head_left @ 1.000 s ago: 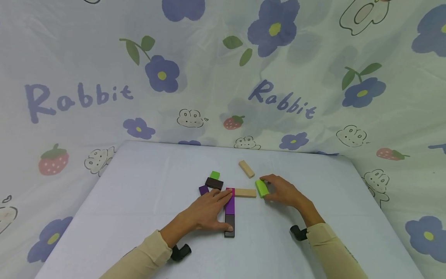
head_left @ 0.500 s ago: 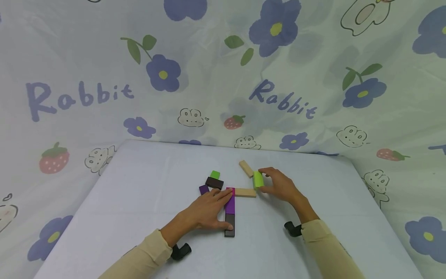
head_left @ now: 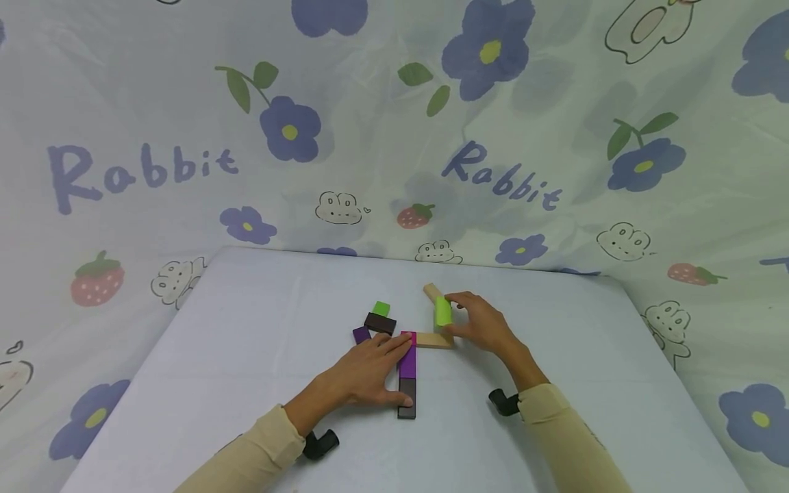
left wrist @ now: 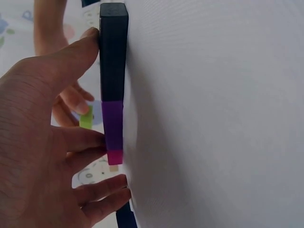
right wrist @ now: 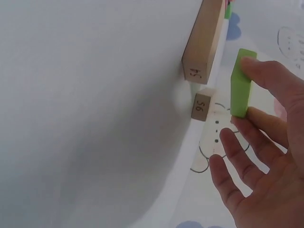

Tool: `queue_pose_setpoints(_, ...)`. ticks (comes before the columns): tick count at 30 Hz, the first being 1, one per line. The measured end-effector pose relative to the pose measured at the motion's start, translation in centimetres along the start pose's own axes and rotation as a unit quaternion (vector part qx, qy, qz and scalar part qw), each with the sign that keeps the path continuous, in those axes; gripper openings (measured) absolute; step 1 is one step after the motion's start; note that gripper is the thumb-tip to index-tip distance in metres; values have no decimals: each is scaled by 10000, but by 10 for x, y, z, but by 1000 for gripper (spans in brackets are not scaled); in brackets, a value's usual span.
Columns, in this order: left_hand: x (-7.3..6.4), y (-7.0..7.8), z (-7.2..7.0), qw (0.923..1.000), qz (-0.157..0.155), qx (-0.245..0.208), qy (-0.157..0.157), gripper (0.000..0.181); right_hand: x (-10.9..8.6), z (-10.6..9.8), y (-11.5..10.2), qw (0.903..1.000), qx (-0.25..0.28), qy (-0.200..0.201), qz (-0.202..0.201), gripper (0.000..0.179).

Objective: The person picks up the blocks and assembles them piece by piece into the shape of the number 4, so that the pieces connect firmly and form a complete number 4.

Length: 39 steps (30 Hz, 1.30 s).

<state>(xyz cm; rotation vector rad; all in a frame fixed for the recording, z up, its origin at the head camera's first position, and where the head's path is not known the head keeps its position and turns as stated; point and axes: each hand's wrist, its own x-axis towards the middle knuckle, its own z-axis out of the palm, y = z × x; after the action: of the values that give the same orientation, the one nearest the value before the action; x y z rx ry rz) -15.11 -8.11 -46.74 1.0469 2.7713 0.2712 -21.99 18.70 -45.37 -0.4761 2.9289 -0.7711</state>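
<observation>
My right hand (head_left: 487, 329) pinches a light green block (head_left: 443, 312) by its ends between thumb and fingers. In the right wrist view the block (right wrist: 241, 85) hangs above the table, its other fingers spread apart. My left hand (head_left: 370, 373) rests along a straight row made of a magenta block (head_left: 409, 337), a purple block (head_left: 407, 364) and a dark grey block (head_left: 407, 396). Its thumb touches the dark grey one (left wrist: 113, 57); extended fingertips touch the purple and magenta ones. A plain wooden block (head_left: 433, 340) extends right from the magenta end.
Another wooden block (head_left: 431, 291) lies behind, partly covered by the held block. Left of the row lie a green block (head_left: 381, 309), a dark brown block (head_left: 379, 323) and a dark purple block (head_left: 361, 335). They stand on a white table (head_left: 277, 308) before a patterned cloth (head_left: 370, 137).
My right hand has moved left and slightly away with the light green block, now raised above the wooden blocks. The left hand and the row have stayed in place.
</observation>
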Motion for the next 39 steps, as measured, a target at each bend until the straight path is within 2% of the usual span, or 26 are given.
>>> queue_pose_setpoints(9, 0, 0, 2, 10000, -35, -34, -10, 103, 11, 10, -13, 9998, 67, 0, -165, 67)
queue_pose_setpoints(17, -1, 0, 2, 10000, 41, -34, 43, 102, 16, 18, -21, 10000, 13, 31, -4, 70)
queue_pose_setpoints(25, -1, 0, 1, 9999, 23, -117, 21, 102, 20, 24, -22, 9999, -67, 101, -10, 70)
queue_pose_setpoints(39, 0, -1, 2, 10000, 36, -52, -9, 102, 24, 31, -25, 9998, -146, -20, 94, 67)
